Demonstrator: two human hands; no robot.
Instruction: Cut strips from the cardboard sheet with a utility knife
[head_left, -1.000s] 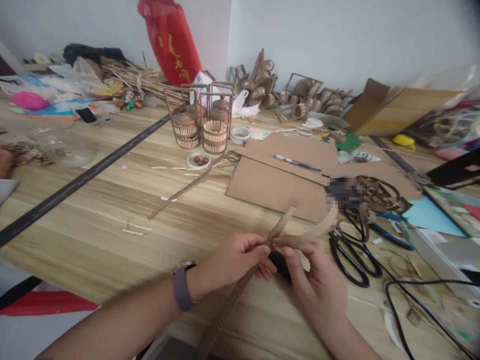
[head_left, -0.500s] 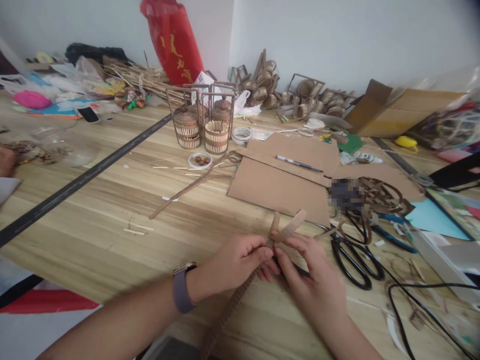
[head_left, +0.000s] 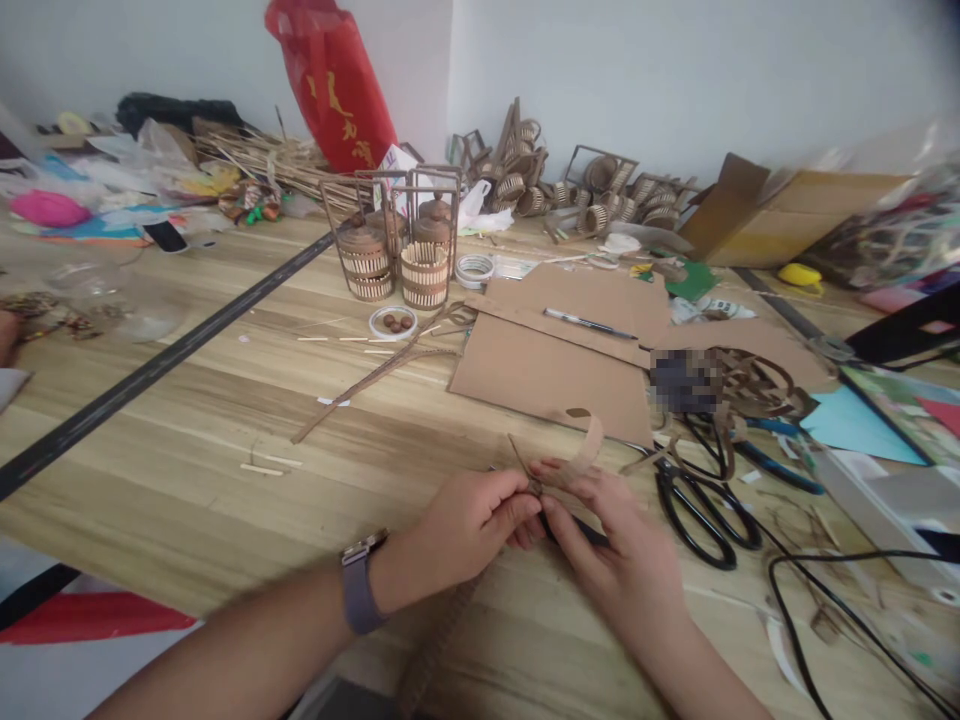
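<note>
Tan, flat, flexible strip [head_left: 589, 445] curls above the right hand [head_left: 626, 545]; the narrow brown end [head_left: 519, 456] beside it has turned edge-on, suggesting adjustment at the crossing. Left hand [head_left: 480, 520] pinches the brown ridged band [head_left: 450, 622], right hand grips the strip, fingertips meeting over the near pale wooden counter [head_left: 187, 430].

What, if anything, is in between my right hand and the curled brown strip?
Nothing visible stands in the way: your right hand is already at the brown strip, whose curled end rises above its fingers. Your left hand pinches close beside it, and the black-handled scissors lie off to the right.
</note>
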